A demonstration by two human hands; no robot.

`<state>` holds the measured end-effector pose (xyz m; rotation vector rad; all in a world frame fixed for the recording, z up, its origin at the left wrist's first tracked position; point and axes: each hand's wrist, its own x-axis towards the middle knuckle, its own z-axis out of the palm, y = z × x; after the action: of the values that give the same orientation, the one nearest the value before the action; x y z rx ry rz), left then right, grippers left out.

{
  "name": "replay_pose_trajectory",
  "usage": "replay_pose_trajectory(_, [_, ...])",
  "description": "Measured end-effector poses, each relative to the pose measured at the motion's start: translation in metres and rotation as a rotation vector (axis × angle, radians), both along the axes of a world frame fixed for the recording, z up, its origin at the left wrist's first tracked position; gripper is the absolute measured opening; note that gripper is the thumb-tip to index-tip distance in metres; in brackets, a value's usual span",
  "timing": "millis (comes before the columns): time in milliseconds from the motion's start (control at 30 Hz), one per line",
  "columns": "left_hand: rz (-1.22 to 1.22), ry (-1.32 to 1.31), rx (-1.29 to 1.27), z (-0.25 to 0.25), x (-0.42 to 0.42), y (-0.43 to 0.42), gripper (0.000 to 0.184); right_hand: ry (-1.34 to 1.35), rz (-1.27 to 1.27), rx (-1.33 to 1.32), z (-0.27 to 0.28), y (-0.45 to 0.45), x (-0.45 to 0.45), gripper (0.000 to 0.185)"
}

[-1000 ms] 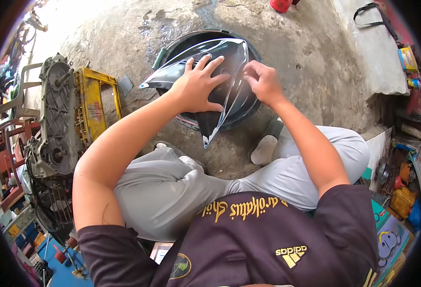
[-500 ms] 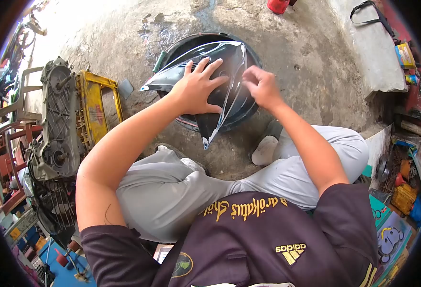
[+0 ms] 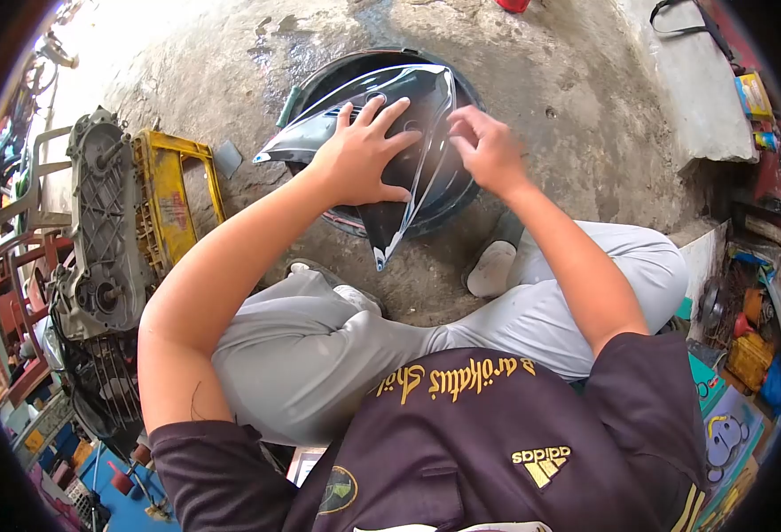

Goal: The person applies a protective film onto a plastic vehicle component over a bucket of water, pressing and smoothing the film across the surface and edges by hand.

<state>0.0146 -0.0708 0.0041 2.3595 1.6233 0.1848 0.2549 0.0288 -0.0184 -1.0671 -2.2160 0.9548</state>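
A glossy black motorcycle fairing panel (image 3: 319, 137), pointed at its corners, rests across a dark round basin (image 3: 467, 97). My left hand (image 3: 361, 158) lies on the panel with its fingers spread, pressing on its dark inner face. At the panel's right edge, my right hand (image 3: 490, 155) has its fingers bent and drawn together, the fingertips smeared by motion. Whatever those fingers may hold is too blurred to make out. The basin's far rim shows behind the panel, while its inside is mostly covered.
To the left stand a yellow crate (image 3: 170, 191) and a grey metal engine casing (image 3: 102, 222). A red object (image 3: 513, 4) is cut off at the top edge. At right are a pale slab (image 3: 705, 106) and a cluttered shelf. Bent legs flank the basin's near side.
My right hand shifts slightly along the panel's right edge, still blurred. My left hand keeps its place on the panel. The whole view has moved a little.
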Motion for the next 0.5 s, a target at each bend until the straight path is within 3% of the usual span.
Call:
replay_pose_trajectory(200, [-0.009,0.006,0.016,0.001,0.0,0.0,0.088,0.015,0.001,-0.121,-0.002,0.003,0.002,0.016])
replay_pose_trajectory(500, [-0.017,0.009,0.022,0.0,0.0,0.001,0.088,0.021,0.041,-0.019,-0.01,-0.001,0.005,0.015])
